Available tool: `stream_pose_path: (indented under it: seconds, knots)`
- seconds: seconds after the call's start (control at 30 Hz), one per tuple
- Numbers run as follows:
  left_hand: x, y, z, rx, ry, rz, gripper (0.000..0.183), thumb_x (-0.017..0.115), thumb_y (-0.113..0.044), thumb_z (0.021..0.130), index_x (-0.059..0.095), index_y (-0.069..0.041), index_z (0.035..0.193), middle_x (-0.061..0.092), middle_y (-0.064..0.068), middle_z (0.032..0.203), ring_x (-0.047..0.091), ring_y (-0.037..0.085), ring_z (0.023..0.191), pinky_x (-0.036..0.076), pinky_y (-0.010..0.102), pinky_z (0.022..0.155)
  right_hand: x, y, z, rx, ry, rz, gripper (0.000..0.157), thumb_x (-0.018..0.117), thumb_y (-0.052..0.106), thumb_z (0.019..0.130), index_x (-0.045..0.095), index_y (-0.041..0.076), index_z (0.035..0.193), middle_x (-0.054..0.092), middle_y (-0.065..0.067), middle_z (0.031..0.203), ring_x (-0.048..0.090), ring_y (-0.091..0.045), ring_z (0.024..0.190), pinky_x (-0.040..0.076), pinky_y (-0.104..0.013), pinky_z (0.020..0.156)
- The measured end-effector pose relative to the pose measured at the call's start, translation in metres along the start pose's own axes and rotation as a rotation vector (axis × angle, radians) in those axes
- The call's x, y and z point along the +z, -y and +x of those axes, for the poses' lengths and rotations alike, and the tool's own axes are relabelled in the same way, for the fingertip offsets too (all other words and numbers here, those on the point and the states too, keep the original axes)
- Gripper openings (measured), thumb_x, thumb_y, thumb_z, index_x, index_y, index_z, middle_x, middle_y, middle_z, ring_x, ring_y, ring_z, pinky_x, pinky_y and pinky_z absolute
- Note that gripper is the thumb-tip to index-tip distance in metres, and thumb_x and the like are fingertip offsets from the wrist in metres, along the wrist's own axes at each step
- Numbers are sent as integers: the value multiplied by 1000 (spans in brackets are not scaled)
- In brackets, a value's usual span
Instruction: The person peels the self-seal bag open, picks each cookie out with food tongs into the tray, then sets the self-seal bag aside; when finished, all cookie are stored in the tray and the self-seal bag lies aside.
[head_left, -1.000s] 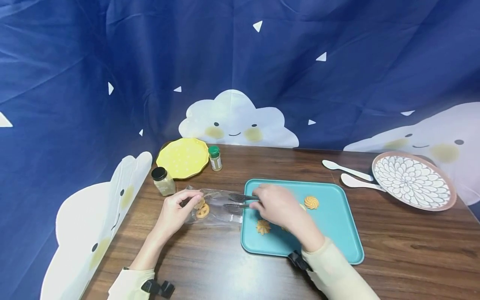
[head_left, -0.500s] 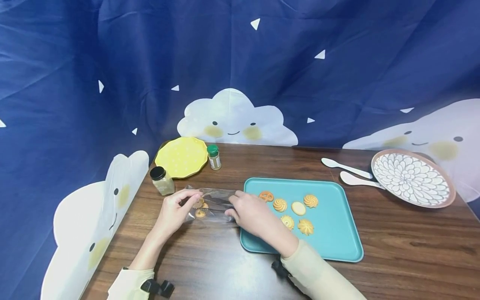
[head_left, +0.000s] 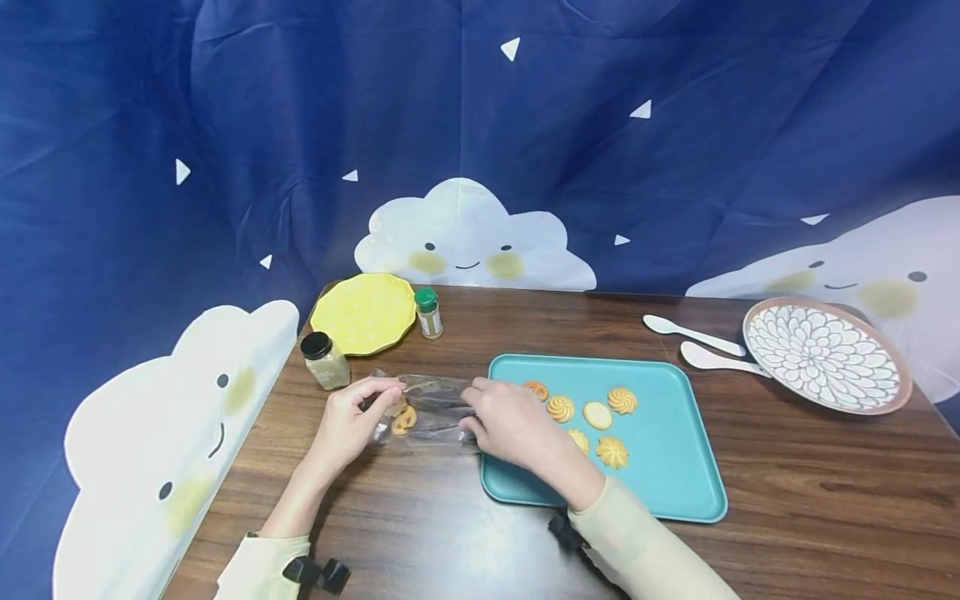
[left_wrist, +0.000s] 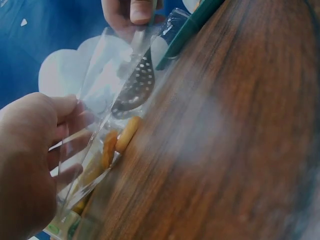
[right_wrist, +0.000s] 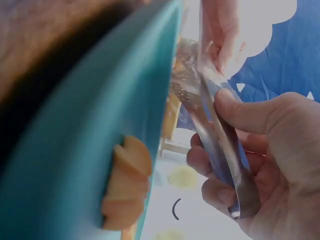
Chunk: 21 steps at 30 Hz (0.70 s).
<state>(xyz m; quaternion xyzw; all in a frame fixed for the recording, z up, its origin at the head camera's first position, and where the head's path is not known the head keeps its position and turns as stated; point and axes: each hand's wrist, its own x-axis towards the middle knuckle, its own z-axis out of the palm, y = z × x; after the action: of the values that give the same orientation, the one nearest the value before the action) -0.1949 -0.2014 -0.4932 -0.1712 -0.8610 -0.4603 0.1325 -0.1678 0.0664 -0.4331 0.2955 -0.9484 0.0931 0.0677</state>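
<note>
A clear plastic bag (head_left: 438, 408) lies on the table with a few cookies (head_left: 405, 419) at its left end. My left hand (head_left: 352, 421) pinches the bag's upper edge between thumb and fingers. My right hand (head_left: 513, 425) grips metal tongs (right_wrist: 227, 155) over the tray's left edge. In the left wrist view the tongs' perforated end (left_wrist: 136, 87) reaches inside the bag, just short of the cookies. Whether the tongs hold anything cannot be told. On the teal tray (head_left: 660, 492) lie several cookies (head_left: 612, 452) and a pretzel (head_left: 536, 390), partly behind my right hand.
A yellow plate (head_left: 363, 315), a green-capped shaker (head_left: 429, 315) and a black-capped jar (head_left: 326, 362) stand behind and left of the bag. Two white spoons (head_left: 693, 336) and a flower-patterned plate (head_left: 825, 358) lie at the right. A blue cloth backdrop (head_left: 480, 108) borders the table's far side.
My right hand has moved left from above the tray to the bag's mouth, carrying the tongs' end into the bag. My left hand stays put. The cookies in the bag have shifted slightly.
</note>
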Motion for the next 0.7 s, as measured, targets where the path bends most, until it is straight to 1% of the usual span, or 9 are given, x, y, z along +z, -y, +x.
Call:
stream_pose_path:
  seconds: [0.07,0.13,0.2,0.3,0.4,0.47,0.57,0.63,0.7]
  knots:
    - [0,1,0,-3,0,-1,13,69,-30,97,78,-24,103,78,-8,108,70,-3,99,53,8,85,3,1,1,-35,8,2,30,72,37,94,71,14,112,69,1,100,69,-18,89,61,-36,72]
    - [0,3,0,-6,-1,2,12,69,-32,97,78,-25,103,78,-8,108,70,-2,101,51,7,92,6,3,1,-63,11,8,34,71,39,94,70,12,115,69,-1,103,68,-19,90,61,-36,76]
    - [0,4,0,-7,-3,3,12,69,-32,97,78,-27,103,78,-9,108,70,-1,102,50,9,100,8,5,2,-83,15,15,35,71,37,94,69,10,116,68,-3,102,66,-21,88,59,-37,80]
    - [0,5,0,-4,-2,8,12,69,-33,97,78,-28,102,78,-9,108,71,0,103,46,19,114,10,7,2,-95,30,-3,33,70,31,96,68,8,118,65,-5,101,63,-20,85,58,-37,81]
    - [0,5,0,3,3,14,12,69,-32,97,77,-28,103,78,-9,109,71,1,105,45,31,117,11,10,1,-98,63,-58,31,67,25,97,66,7,122,64,-4,102,62,-19,84,58,-36,81]
    - [-1,3,0,1,7,21,12,68,-33,97,77,-28,104,78,-10,109,71,1,106,45,33,117,10,12,1,-95,84,-85,37,65,24,98,63,5,130,65,-6,108,64,-20,89,59,-36,84]
    - [-2,1,0,-10,13,33,14,68,-35,97,77,-28,105,77,-11,110,70,0,107,46,27,116,7,13,0,-80,108,-75,46,65,25,97,57,5,138,65,-8,116,68,-23,93,60,-37,86]
    - [-2,0,0,-24,17,41,15,67,-37,98,77,-29,105,77,-12,110,70,-1,106,48,19,110,5,13,-1,-67,117,-51,50,68,25,95,55,6,139,64,-10,117,69,-25,93,61,-38,85]
    - [-2,1,0,-32,20,42,15,67,-38,98,77,-28,104,77,-13,109,69,-2,105,51,14,102,3,12,-2,-46,129,-30,50,70,22,90,56,7,136,63,-9,113,69,-24,90,61,-38,80]
